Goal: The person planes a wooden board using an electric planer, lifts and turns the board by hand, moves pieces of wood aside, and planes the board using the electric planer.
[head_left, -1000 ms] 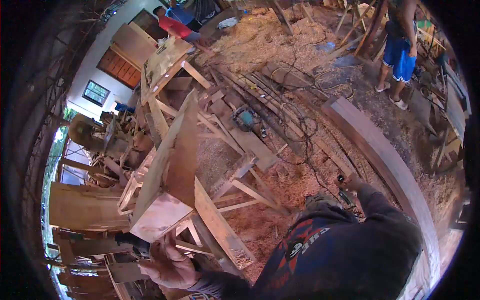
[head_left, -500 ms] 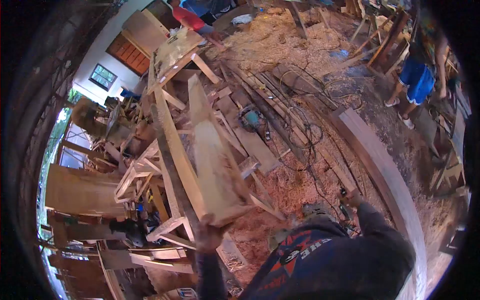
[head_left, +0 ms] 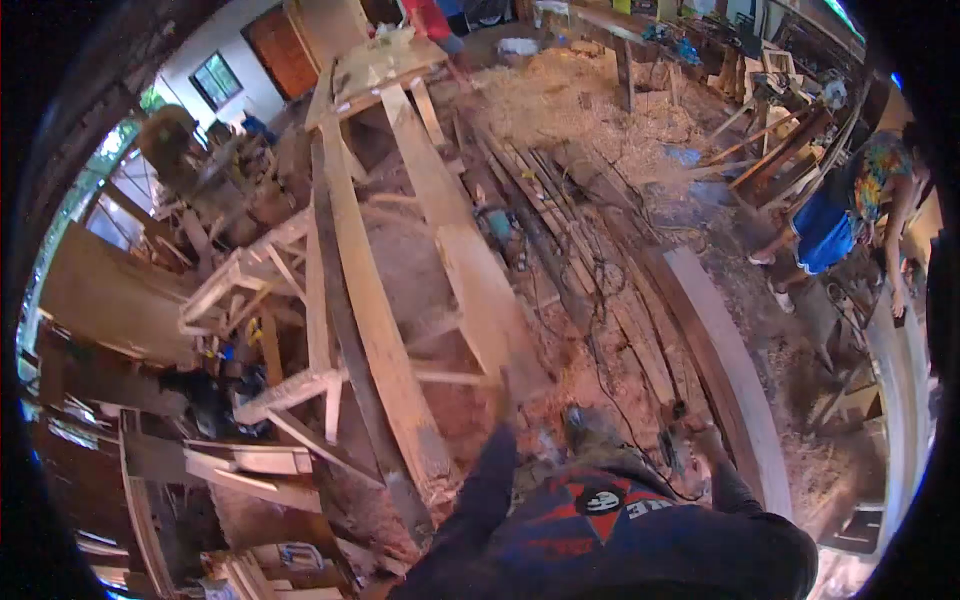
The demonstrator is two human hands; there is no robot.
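Note:
A long pale board (head_left: 475, 275) lies sloping over the wooden trestle frame, its near end low beside my torso. My left hand (head_left: 503, 395) is at that near end, blurred, so its fingers cannot be made out. On my right side, my right hand (head_left: 702, 438) is closed round a dark and greenish power tool (head_left: 672, 450) with a cable, held low above the shavings. Another long narrow board (head_left: 370, 290) lies to the left of the pale board, with a darker beam (head_left: 345, 290) alongside it.
A thick reddish beam (head_left: 728, 360) runs along my right. Cables (head_left: 597, 340) trail over timber and shavings. A second power tool (head_left: 497, 222) rests beyond the trestle. A person in blue shorts (head_left: 825, 235) bends at the right; one in red (head_left: 428, 18) is far back.
The pale board has come down from its raised, tilted position and swung rightward, my left hand moving right with its near end. The person at the right has bent over. The view has turned.

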